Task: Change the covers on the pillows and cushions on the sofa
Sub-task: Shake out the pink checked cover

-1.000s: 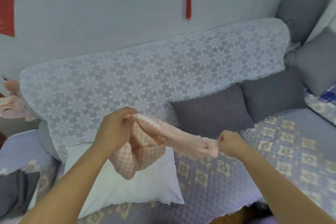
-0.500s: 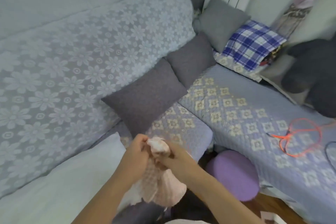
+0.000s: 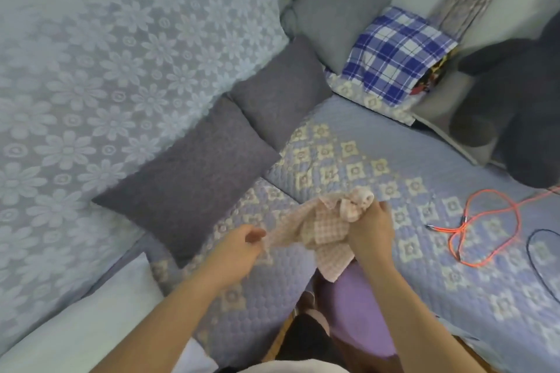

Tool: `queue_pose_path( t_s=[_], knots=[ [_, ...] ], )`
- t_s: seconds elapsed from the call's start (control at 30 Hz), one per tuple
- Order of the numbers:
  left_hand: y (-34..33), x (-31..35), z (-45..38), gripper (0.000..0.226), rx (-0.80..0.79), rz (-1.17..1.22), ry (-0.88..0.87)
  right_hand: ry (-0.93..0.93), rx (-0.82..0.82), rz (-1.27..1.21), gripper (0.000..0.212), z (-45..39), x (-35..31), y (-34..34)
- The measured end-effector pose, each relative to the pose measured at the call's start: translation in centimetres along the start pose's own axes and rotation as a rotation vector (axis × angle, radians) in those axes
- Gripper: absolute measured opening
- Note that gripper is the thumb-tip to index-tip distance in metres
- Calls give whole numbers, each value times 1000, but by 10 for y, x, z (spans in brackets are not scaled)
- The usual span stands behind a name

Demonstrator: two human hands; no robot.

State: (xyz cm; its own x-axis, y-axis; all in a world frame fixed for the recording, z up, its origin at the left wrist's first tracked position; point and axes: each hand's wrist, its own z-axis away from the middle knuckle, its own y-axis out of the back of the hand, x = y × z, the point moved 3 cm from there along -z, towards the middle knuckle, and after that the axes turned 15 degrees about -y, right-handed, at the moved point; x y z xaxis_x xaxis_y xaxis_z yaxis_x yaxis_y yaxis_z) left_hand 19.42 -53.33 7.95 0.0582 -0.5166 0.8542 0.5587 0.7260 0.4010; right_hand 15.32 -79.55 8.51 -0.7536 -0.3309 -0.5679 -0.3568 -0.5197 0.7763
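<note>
Corner sofa (image 3: 378, 145) w/ quilted lilac cover, lace floral throw (image 3: 106, 70) on backrest. Two dark grey cushions (image 3: 194, 172) leaning there. Orange cable (image 3: 485, 221) looped at right. Pink checked cover (image 3: 321, 227) bunched above seat, gripped by right hand (image 3: 371, 228); left hand (image 3: 239, 248) loose, fingertips at cloth's edge.

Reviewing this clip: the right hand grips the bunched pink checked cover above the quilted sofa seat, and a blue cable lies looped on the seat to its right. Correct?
Not quite. The head view shows the looped cable on the quilted sofa seat is orange, not blue. The rest stands: the right hand grips the bunched pink checked cover above the seat, with the cable lying to its right.
</note>
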Motion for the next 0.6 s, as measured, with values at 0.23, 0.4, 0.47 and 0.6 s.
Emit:
queue_pose_path(
  t_s=[0.23,0.4,0.47,0.6],
  knots=[
    [-16,15,-142,16,-50,-108,212,-98,113,67,53,-218,-33,53],
    [-12,9,-181,13,73,-38,333,-187,-279,554,74,-305,-55,-6],
    [-4,-5,-180,13,136,-31,379,-84,-411,596,65,-301,-72,-51],
    [18,-49,-140,10,235,57,558,124,-757,702,55,-246,-100,-156]
  ],
)
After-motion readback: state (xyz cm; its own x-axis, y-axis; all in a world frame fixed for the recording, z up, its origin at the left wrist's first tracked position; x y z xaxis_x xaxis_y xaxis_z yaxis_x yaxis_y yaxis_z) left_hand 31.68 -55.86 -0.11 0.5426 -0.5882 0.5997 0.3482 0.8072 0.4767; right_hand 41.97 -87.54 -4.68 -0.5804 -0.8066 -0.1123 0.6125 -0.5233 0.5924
